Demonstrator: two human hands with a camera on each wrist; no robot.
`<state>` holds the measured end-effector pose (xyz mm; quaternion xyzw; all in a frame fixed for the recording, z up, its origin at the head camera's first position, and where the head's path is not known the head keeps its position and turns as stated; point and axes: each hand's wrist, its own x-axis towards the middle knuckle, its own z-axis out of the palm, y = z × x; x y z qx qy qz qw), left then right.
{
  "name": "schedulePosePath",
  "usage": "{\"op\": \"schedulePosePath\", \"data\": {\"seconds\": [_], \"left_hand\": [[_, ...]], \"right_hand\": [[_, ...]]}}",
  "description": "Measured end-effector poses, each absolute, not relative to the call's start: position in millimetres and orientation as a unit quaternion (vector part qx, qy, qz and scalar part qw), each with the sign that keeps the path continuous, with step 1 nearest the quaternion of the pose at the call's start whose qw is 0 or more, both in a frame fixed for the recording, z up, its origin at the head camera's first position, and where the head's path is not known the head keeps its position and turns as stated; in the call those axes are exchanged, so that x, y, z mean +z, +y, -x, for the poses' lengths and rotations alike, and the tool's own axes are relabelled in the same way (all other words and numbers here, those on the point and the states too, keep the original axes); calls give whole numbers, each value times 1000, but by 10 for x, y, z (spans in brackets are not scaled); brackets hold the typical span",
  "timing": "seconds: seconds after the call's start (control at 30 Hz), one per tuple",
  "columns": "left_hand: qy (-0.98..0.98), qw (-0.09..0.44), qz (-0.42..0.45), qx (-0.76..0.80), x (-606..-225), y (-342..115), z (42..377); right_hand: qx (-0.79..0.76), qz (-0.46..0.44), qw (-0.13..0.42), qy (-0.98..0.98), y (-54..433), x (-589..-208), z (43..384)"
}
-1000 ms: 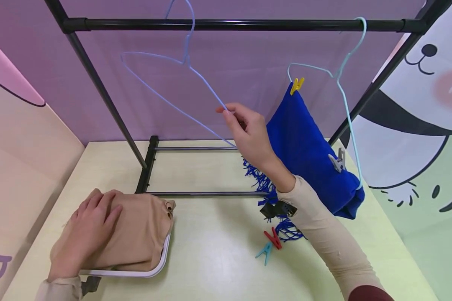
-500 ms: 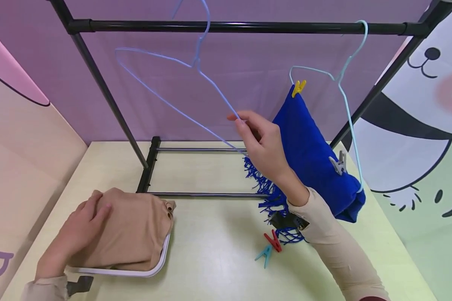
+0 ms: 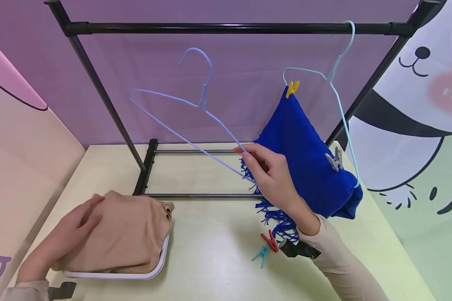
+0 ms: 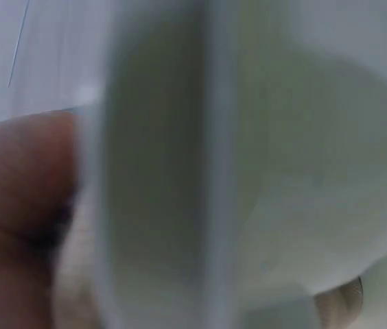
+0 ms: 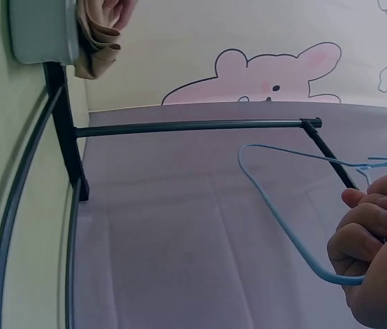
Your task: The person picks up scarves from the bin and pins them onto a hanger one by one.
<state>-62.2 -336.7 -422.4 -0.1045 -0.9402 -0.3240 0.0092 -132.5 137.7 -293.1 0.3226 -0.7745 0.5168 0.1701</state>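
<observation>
My right hand (image 3: 275, 175) pinches the lower right arm of a lilac-blue wire hanger (image 3: 204, 96) between thumb and fingers. The hanger's hook hangs free below the black rail, touching nothing. In the right wrist view the same hanger (image 5: 276, 212) extends from my curled fingers. My left hand (image 3: 71, 225) rests with loose fingers on the left side of a folded beige cloth (image 3: 124, 234), which has dark eyelets or buttons at one corner. The cloth lies in a white tray (image 3: 150, 275). Blurred tray wall fills most of the left wrist view.
A black rack (image 3: 218, 28) stands across the table. From its right end hangs a pale turquoise hanger (image 3: 340, 100) with a fringed blue scarf (image 3: 301, 154), held by a yellow peg (image 3: 292, 89) and a grey peg (image 3: 336, 159). Red (image 3: 270, 241) and turquoise pegs (image 3: 261, 255) lie in front.
The lilac-blue hanger has come down with my right hand, its hook dropping from above the rail to below it. My left hand has slid left across the beige cloth.
</observation>
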Motion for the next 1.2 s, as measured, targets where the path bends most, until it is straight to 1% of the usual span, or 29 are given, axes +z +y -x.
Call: {"op": "schedulePosePath", "data": {"seconds": [0.2,0.3,0.37,0.57,0.8,0.9,1.1,1.13,1.2], "left_hand": [[-944,62,145,-291,-4300,-3345,712],[-943,64,150,-289,-4292,-3329,752],[-945,54,143,-288,-4278,-3320,764],[-946,-9,77,-316,-4258,-3400,714],[-926,-122,-10,-358,-4313,-3664,663],[-917,-141,-26,-372,-4320,-3730,679],[-912,-114,-46,-391,-4233,-3816,691],[-914,-104,-46,-388,-4205,-3824,687],[-923,-68,-36,-378,-4145,-3828,684]], "right_hand": [[514,-307,144,-788,1442,-3102,1245],[506,-302,126,-798,1479,-3191,1227],[501,-300,113,-804,1500,-3248,1218],[490,-290,92,-817,1534,-3395,1191],[482,-280,82,-826,1542,-3480,1171],[481,-282,83,-826,1542,-3496,1162],[482,-284,76,-826,1523,-3583,1152],[482,-282,75,-826,1521,-3598,1147],[482,-282,73,-826,1516,-3616,1142]]}}
